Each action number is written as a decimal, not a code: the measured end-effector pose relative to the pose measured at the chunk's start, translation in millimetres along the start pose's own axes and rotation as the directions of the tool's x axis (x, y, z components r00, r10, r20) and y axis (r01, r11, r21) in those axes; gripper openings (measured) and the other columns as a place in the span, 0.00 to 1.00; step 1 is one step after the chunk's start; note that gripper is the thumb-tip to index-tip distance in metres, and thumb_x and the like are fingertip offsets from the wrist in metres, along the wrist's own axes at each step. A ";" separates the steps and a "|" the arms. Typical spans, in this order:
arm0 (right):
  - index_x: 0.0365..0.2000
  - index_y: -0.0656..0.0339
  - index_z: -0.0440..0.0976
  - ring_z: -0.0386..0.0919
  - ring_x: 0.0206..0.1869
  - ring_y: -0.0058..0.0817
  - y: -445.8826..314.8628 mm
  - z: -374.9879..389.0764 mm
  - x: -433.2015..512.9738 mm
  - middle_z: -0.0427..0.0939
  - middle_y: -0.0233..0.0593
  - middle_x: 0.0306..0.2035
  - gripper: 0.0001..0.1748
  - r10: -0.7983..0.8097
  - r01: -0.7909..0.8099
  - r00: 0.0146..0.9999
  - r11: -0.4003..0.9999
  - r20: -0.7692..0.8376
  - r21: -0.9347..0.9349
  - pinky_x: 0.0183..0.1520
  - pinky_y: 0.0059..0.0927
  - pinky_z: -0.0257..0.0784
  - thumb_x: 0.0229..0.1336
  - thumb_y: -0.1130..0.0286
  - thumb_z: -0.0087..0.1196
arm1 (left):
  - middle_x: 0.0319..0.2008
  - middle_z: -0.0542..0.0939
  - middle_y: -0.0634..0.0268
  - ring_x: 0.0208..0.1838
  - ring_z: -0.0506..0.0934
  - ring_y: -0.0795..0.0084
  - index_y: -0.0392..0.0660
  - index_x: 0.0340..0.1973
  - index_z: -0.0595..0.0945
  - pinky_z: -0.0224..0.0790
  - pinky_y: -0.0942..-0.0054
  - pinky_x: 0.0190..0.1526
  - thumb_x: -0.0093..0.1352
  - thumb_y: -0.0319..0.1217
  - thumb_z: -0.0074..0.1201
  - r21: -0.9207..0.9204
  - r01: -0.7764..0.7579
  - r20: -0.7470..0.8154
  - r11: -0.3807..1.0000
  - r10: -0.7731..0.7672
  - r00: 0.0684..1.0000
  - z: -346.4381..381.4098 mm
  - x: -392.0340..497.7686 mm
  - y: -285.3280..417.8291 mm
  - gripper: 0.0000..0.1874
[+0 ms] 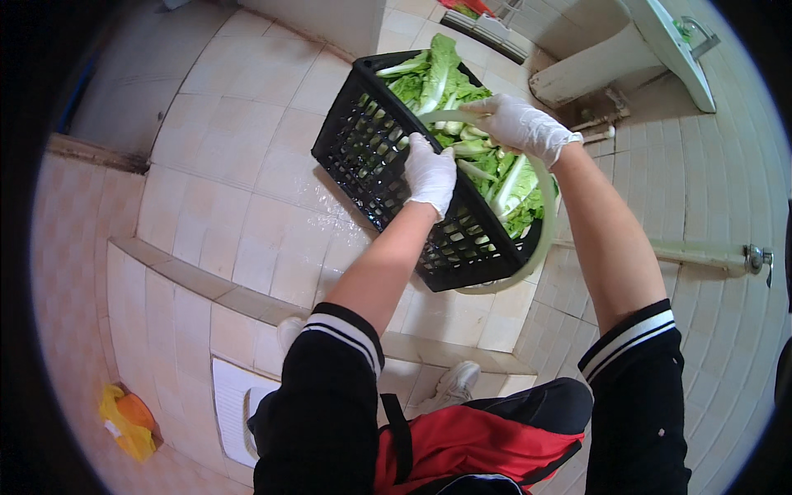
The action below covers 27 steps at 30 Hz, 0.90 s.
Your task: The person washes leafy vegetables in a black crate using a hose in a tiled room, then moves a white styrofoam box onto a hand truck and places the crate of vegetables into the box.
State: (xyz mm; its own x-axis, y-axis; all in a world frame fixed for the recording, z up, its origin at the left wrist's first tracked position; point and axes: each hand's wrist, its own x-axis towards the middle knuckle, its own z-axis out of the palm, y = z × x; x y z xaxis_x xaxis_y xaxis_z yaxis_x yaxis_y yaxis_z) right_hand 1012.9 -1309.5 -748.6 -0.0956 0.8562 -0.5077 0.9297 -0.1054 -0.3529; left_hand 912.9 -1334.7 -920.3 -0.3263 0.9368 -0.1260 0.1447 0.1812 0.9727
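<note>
A black plastic crate point(345, 102) with grid-like walls is heaped with leafy green vegetables point(440, 71) that have pale stalks. My left hand point(432, 176), in a white disposable glove, grips the crate's near rim, thumb and fingers on either side of it. Over the greens, my right hand point(523, 127), gloved alike, holds a pale translucent hose point(547, 216) near its end. From there the hose curves down around the crate's right corner. Whether water flows from it is hard to tell. The crate looks tilted, and its near wall glistens wet.
Wet floor tiles point(322, 198) shine beside the crate. A raised tiled step edge point(272, 309) crosses before my feet, with a squat toilet point(232, 402) below left. A pedestal washbasin point(594, 65) and a wall valve point(756, 258) are at right. A yellow plastic bag point(124, 433) lies lower left.
</note>
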 end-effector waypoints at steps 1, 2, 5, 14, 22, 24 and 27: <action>0.53 0.50 0.76 0.68 0.17 0.23 2.7 0.3 -1.5 0.72 0.32 0.18 0.20 -0.017 0.019 0.999 0.998 -0.041 0.052 0.21 0.29 0.66 0.62 0.62 0.48 | 0.24 0.76 0.59 0.18 0.77 0.69 0.41 0.32 0.66 0.73 0.70 0.18 0.62 0.25 0.62 -0.019 0.009 0.011 1.000 -0.008 1.000 1.5 1.6 -3.3 0.16; 0.54 0.50 0.75 0.67 0.16 0.22 4.4 0.7 -2.2 0.71 0.30 0.18 0.21 0.032 -0.034 0.999 0.997 0.030 0.072 0.19 0.28 0.63 0.62 0.61 0.49 | 0.24 0.76 0.60 0.19 0.77 0.70 0.41 0.33 0.66 0.73 0.70 0.18 0.62 0.24 0.61 -0.019 0.013 0.028 1.000 -0.012 1.000 3.6 3.3 -6.2 0.15; 0.53 0.50 0.75 0.64 0.15 0.20 15.2 -7.3 -13.1 0.69 0.29 0.17 0.19 0.088 -0.104 0.977 0.992 0.195 0.071 0.17 0.26 0.59 0.63 0.62 0.50 | 0.26 0.75 0.61 0.22 0.77 0.70 0.40 0.33 0.66 0.74 0.71 0.19 0.63 0.23 0.58 -0.066 0.046 0.066 0.997 -0.042 0.997 6.1 5.4 -11.7 0.13; 0.57 0.49 0.73 0.64 0.13 0.17 23.4 -38.0 -35.4 0.67 0.30 0.14 0.22 0.040 -0.030 0.996 0.993 0.084 -0.117 0.16 0.25 0.64 0.63 0.61 0.51 | 0.27 0.72 0.60 0.22 0.76 0.71 0.42 0.32 0.63 0.77 0.71 0.20 0.65 0.24 0.55 -0.104 0.205 0.172 0.973 -0.185 0.968 -13.0 -3.8 18.2 0.14; 0.56 0.52 0.73 0.66 0.12 0.21 22.1 -33.7 -44.9 0.67 0.32 0.13 0.22 0.046 -0.024 0.993 0.981 0.112 -0.194 0.16 0.26 0.66 0.62 0.68 0.46 | 0.26 0.74 0.59 0.19 0.77 0.70 0.41 0.31 0.65 0.75 0.72 0.18 0.64 0.24 0.56 -0.077 0.202 0.158 0.976 -0.188 0.969 -18.3 -5.0 30.5 0.13; 0.56 0.52 0.73 0.67 0.12 0.21 25.1 -38.5 -50.1 0.67 0.33 0.13 0.22 0.131 -0.089 0.974 0.971 0.182 -0.224 0.16 0.26 0.66 0.62 0.67 0.46 | 0.27 0.74 0.59 0.20 0.77 0.69 0.41 0.32 0.66 0.75 0.72 0.18 0.64 0.24 0.56 -0.036 0.161 0.143 0.986 -0.154 0.978 -18.4 -2.7 31.1 0.12; 0.57 0.49 0.73 0.68 0.12 0.21 28.4 -40.9 -55.1 0.68 0.33 0.13 0.21 0.122 -0.060 0.970 0.958 0.208 -0.282 0.15 0.26 0.67 0.64 0.63 0.47 | 0.27 0.75 0.58 0.21 0.78 0.69 0.39 0.34 0.67 0.77 0.71 0.19 0.64 0.23 0.56 -0.091 0.194 0.159 0.977 -0.178 0.971 -17.8 -3.1 30.7 0.11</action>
State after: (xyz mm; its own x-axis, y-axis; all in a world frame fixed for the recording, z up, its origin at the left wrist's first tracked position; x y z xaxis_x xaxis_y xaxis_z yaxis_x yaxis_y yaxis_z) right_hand 1059.1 -1338.9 -698.5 -0.0538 0.7127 -0.6994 0.9962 -0.0096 -0.0864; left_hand 901.8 -1337.4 -886.5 -0.1945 0.9249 -0.3268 -0.0075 0.3318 0.9433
